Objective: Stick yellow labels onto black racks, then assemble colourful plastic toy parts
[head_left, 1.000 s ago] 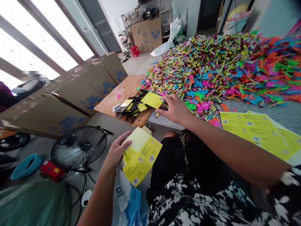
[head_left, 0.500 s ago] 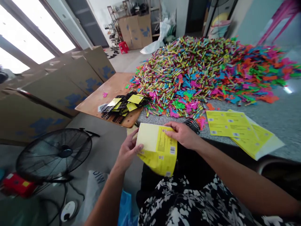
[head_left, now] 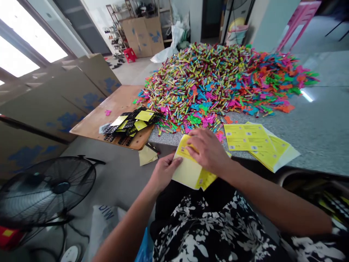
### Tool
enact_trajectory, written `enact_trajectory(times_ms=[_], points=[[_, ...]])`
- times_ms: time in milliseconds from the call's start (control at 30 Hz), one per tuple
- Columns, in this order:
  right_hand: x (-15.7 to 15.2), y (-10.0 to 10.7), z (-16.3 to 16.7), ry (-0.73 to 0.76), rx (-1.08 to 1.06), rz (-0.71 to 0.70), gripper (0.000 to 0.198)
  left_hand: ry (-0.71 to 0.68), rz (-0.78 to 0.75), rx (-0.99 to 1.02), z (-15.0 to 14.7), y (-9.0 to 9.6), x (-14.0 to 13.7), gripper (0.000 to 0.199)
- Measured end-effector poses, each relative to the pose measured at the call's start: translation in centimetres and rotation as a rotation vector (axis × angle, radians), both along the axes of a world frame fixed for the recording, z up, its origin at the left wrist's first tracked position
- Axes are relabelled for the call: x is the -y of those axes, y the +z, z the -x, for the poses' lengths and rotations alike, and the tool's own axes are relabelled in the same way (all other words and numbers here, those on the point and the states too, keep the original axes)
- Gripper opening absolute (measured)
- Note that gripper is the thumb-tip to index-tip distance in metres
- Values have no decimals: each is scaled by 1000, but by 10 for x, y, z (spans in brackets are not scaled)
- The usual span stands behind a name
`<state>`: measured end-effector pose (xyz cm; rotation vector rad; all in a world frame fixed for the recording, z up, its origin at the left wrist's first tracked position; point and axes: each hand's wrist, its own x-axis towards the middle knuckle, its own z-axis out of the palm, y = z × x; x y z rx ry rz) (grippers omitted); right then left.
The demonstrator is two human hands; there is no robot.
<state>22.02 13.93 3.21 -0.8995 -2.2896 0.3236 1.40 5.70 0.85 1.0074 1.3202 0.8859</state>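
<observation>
A folded yellow printed sheet (head_left: 188, 173) is held above my lap, its pale blank back partly facing up. My left hand (head_left: 165, 170) pinches its left edge between thumb and fingers. Across the sheet's upper right lies my right hand (head_left: 208, 151), fingers bent over the printed side; its fingertips partly cover the fold. To the right, more yellow printed sheets (head_left: 248, 137) lie overlapping on the grey speckled table (head_left: 321, 145). Just beyond my right hand are small pink and orange plastic pieces (head_left: 220, 136) at the table's near side.
A big heap of small colourful tubes and toy pieces (head_left: 196, 80) covers the table's middle. Black plastic racks with yellow cards (head_left: 131, 123) sit on a wooden board (head_left: 92, 116). A floor fan (head_left: 60, 187) and large cardboard boxes (head_left: 54, 94) stand left. An open container (head_left: 321, 189) is at right.
The sheet has been turned and folded over, with more of its pale back showing lower down. My right hand has moved over the sheet's face. The whole view has shifted right.
</observation>
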Motion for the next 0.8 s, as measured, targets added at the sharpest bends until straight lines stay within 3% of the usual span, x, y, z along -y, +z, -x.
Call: enact_trajectory(times_ms=[100,300,467,633,733,800], points=[[22,-14,1,20,42,-109,18,69,-43,30,-13,-16,3,51],[29,-35,-5,66,-77,26,17,-75,-185,-6,-19,-15,9,41],[30,-34,-13,162,-133,75,14,-142,-233,1,-23,-9,12,32],[32,-33,-18,180,-160,95,16,-144,-209,-122,-28,-6,16,25],[36,-31,-21,163,-215,132,22,-138,-180,-119,-30,-4,20,24],[39,-30,-23,103,-290,232,24,-130,-131,-64,-31,-2,23,28]])
